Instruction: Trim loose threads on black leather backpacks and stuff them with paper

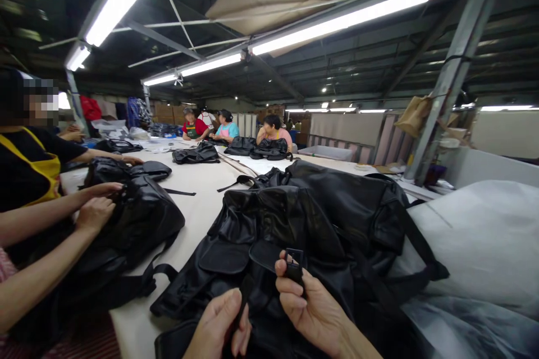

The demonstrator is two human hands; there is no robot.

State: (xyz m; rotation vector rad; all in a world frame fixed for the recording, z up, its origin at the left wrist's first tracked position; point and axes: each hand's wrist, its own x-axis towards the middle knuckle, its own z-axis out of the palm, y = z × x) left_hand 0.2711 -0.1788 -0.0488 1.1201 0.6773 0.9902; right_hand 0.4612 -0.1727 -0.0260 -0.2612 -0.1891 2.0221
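A black leather-like backpack point(311, 219) lies on the long cream table point(202, 190) straight in front of me, its flap pockets facing up. My right hand point(307, 305) pinches a small black plastic buckle point(295, 265) on a strap of this bag, fingers closed around it. My left hand point(221, 325) sits low beside it, fingers curled on a black strap or edge of the same bag. Part of both hands is cut off by the bottom edge.
On the left a co-worker's hands point(99, 202) work on another black bag point(135, 224). More black bags point(196, 152) lie further along the table, with several people seated at the far end. A white plastic-covered pile point(484, 241) lies at my right. A steel post point(455, 67) stands behind it.
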